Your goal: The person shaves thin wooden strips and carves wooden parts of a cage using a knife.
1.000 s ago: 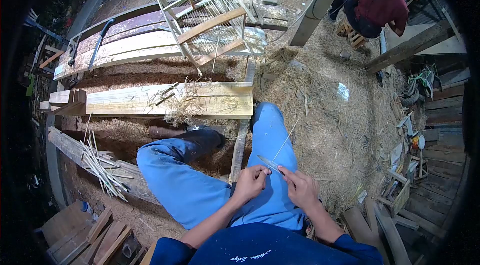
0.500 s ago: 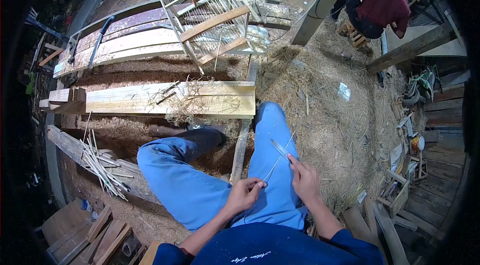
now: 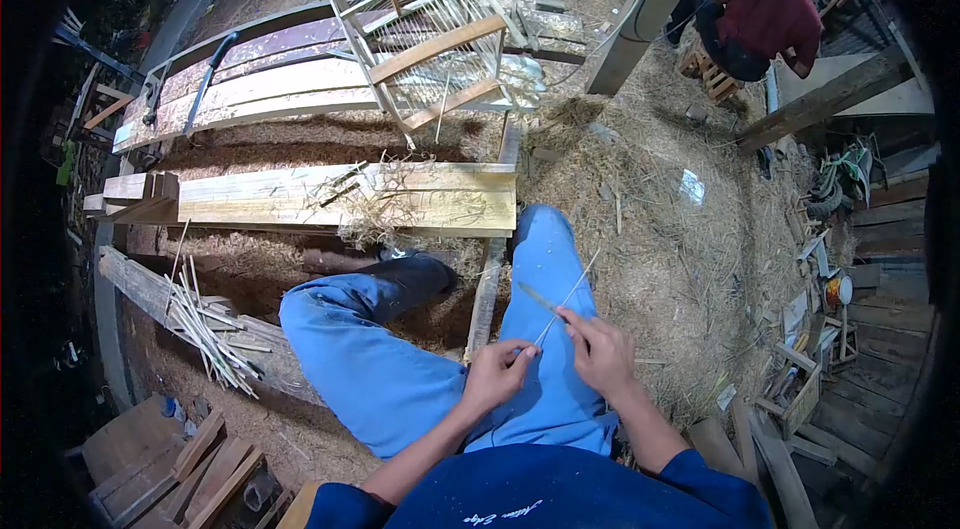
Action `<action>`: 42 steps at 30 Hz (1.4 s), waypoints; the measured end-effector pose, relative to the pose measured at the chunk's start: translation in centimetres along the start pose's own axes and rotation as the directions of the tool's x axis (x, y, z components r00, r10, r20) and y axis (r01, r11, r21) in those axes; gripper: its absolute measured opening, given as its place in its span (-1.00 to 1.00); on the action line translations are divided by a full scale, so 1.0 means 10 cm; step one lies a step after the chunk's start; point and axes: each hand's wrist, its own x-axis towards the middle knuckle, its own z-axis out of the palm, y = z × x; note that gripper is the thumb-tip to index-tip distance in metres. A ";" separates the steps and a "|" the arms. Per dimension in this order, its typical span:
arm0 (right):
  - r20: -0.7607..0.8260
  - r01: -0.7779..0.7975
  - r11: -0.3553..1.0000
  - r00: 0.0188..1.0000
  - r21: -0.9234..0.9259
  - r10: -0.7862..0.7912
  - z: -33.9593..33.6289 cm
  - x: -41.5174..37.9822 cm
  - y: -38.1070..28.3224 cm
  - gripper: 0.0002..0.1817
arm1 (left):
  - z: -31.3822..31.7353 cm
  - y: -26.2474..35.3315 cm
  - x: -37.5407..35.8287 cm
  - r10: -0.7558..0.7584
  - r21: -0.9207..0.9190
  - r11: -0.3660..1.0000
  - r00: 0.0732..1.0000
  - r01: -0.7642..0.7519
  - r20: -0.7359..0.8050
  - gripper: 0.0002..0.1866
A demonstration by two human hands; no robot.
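Note:
Over the blue-trousered thighs, my left hand point(image 3: 497, 375) pinches the lower end of a thin stick point(image 3: 580, 279), which slants up to the right. My right hand point(image 3: 604, 353) is closed round a knife, whose narrow blade point(image 3: 538, 297) points up and left and crosses the stick near my fingertips. The knife's handle is hidden in my palm. To the left, a bundle of thin pale sticks point(image 3: 210, 334) lies on a weathered plank point(image 3: 140, 281).
A light board point(image 3: 460, 199) with curly shavings lies ahead. Beyond it stands a wooden frame with thin bars point(image 3: 435, 59) beside a long saw-like tool point(image 3: 208, 79). A post point(image 3: 640, 19) rises at upper right; a person in a dark red shirt point(image 3: 765, 4) sits behind it.
My right hand has shifted slightly, and the blade has swung lower and further left. My left hand has moved slightly up and right with the stick.

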 end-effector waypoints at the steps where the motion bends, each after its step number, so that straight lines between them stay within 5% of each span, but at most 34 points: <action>1: 0.072 -0.012 0.998 0.997 -0.061 0.016 -0.03 -0.04 -0.04 -0.60 | 0.07 -0.02 0.09 0.052 0.074 0.996 0.999 -0.051 -0.015 -0.73; 6: 0.027 -0.008 0.997 1.000 -0.075 0.010 -0.03 -0.18 -0.03 -0.59 | 0.21 0.10 0.30 0.105 0.165 0.982 0.992 -0.093 -0.069 -0.74; 10: -0.028 -0.125 0.991 0.992 -0.056 0.124 0.02 -0.16 0.06 -0.59 | 0.19 -0.01 0.24 0.068 0.073 0.995 0.996 -0.063 -0.060 -0.75; 24: -0.044 -0.174 0.983 0.984 -0.056 0.171 0.07 0.05 0.15 -0.62 | -0.36 -0.06 -0.55 0.039 -0.023 0.999 0.999 -0.039 -0.023 -0.74; 26: -0.022 -0.202 0.978 0.979 -0.055 0.201 0.09 0.11 0.19 -0.63 | -0.51 0.02 -0.70 -0.096 -0.026 0.995 0.995 0.096 0.027 -0.73; 33: -0.188 -0.093 0.996 0.978 0.015 0.094 0.24 0.30 0.37 -0.62 | -0.51 -0.12 -0.66 -0.206 -0.088 0.974 0.978 0.208 0.038 -0.73; 39: -0.058 0.022 0.999 0.998 0.048 -0.019 0.10 0.04 0.11 -0.60 | 0.00 -0.05 0.08 0.019 0.008 1.000 0.995 -0.020 0.096 -0.69; 42: -0.009 0.003 1.000 1.000 0.031 -0.003 0.07 -0.06 0.11 -0.60 | 0.16 0.07 0.40 0.158 0.166 0.974 0.987 -0.153 -0.018 -0.73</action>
